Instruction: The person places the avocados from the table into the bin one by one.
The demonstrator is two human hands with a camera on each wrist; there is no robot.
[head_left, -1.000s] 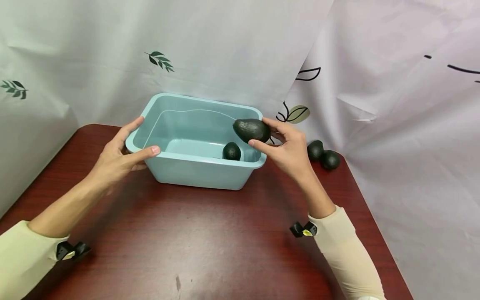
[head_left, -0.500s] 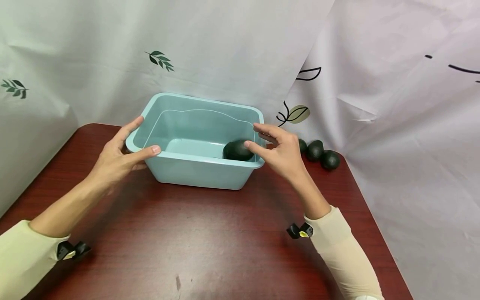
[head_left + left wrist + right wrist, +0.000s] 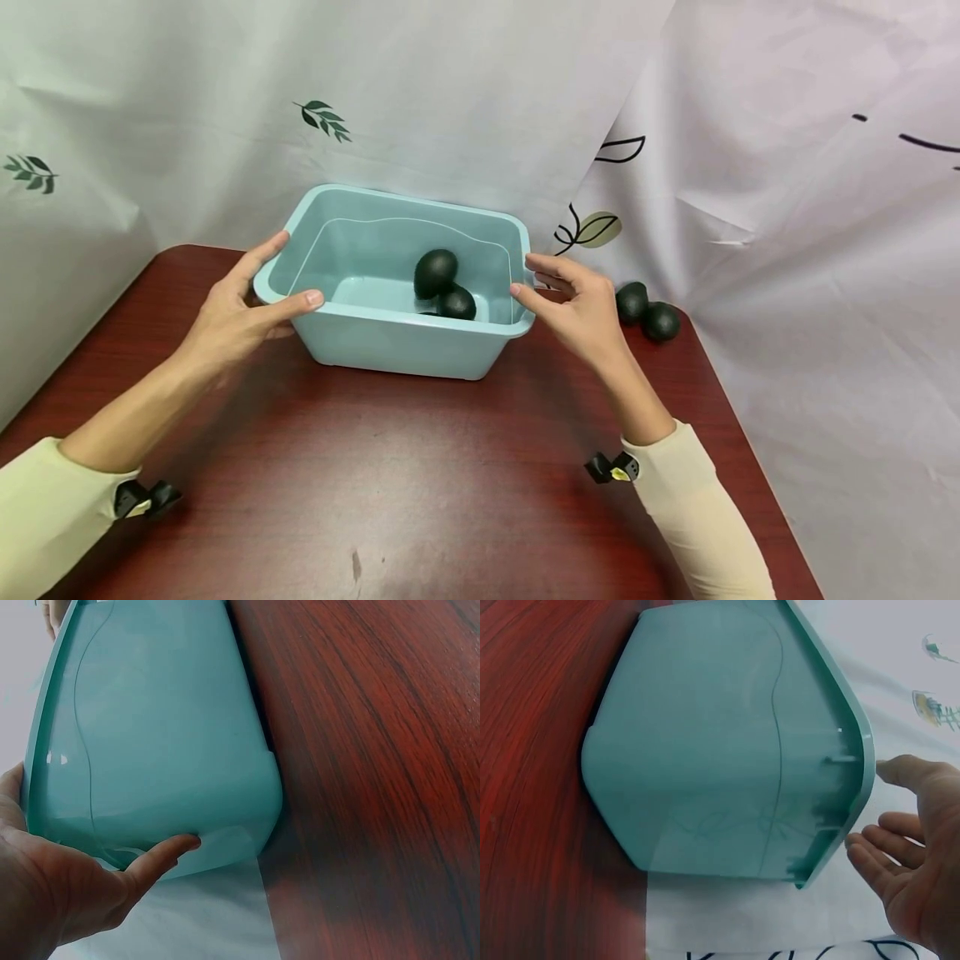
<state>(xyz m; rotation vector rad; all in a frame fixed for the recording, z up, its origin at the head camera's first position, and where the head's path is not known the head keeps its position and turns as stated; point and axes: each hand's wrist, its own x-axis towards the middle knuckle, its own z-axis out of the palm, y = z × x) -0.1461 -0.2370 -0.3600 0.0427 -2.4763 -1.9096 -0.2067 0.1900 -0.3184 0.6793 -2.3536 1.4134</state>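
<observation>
A light blue plastic basin (image 3: 397,346) stands on the table near the back curtain. My left hand (image 3: 240,304) holds its left end by the rim, with the thumb over the front corner; in the left wrist view a finger (image 3: 161,859) lies against the outer wall below the rim. Inside the basin is a dark green avocado (image 3: 436,273), touching another avocado (image 3: 457,302); a dark sliver beside them is mostly hidden by the front rim. My right hand (image 3: 577,308) is at the right rim with fingers spread and nothing in its grasp.
Two more avocados, one behind (image 3: 632,302) and one in front (image 3: 661,322), lie together near the table's right edge. A white curtain (image 3: 450,100) with leaf prints hangs behind the reddish-brown table (image 3: 420,467).
My right hand has let go of an avocado inside the basin, and the avocados there have shifted left. That hand has drawn back to the right rim. My left hand stays on the basin.
</observation>
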